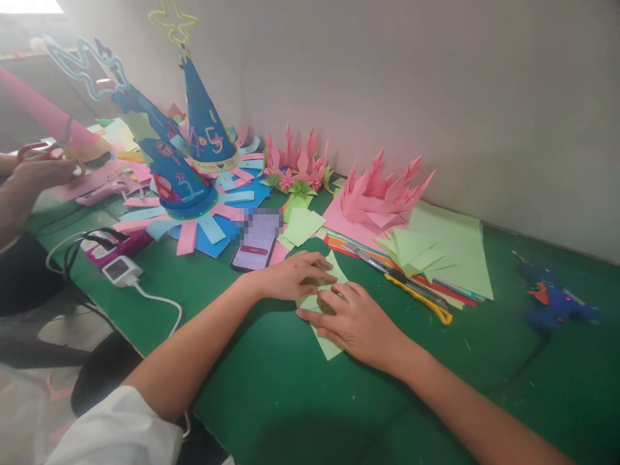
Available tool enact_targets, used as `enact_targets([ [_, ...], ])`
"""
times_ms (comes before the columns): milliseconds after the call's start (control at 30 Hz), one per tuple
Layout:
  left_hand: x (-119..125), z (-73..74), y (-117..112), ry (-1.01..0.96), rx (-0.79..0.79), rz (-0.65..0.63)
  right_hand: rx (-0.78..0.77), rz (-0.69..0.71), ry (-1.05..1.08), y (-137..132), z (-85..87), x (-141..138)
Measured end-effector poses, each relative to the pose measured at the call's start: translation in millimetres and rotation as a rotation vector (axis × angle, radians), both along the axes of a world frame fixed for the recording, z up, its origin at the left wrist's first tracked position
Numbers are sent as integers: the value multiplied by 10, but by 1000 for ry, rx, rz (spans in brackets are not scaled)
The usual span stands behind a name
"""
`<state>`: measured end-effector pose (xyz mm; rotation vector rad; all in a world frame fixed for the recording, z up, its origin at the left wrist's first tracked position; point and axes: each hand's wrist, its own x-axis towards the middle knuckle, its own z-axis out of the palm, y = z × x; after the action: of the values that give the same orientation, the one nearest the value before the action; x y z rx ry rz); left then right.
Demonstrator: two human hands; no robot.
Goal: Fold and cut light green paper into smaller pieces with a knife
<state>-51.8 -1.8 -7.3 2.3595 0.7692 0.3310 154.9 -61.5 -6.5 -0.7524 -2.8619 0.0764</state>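
A small light-green sheet of paper [330,345] lies on the green tabletop under both my hands. My left hand [293,274] rests on its upper part, fingers stretched out and pressing on the paper. Lower on the same sheet, my right hand [361,323] lies with its fingers spread, their tips close to the left fingertips. The paper between the fingers is partly hidden, so its folds are hard to make out. Just behind my left hand are a phone [256,242] with a lit screen and light-green paper pieces [304,225].
A yellow box cutter [419,298] lies on coloured sheets beside folded green pieces [419,252]. Pink paper crowns [382,194] and blue cone hats [208,123] stand behind. A blue glue gun [552,300] is at right, a power strip [119,245] at left. Another person's hand [46,168] holds scissors.
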Motion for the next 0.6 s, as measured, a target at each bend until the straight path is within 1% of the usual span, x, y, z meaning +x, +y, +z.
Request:
enact_targets([
  [100, -6, 0, -1, 10, 3, -4, -55, 1, 15, 28, 16, 55],
  [167, -8, 1, -4, 9, 5, -2, -64, -3, 43, 48, 27, 105],
  [300, -5, 5, -8, 3, -6, 12, -45, -38, 118, 69, 56, 230],
  [433, -3, 18, -10, 2, -25, 12, -33, -103, 202, 81, 83, 355],
  [600, -4, 49, -28, 11, -27, 17, 5, -186, 233, 113, 38, 438],
])
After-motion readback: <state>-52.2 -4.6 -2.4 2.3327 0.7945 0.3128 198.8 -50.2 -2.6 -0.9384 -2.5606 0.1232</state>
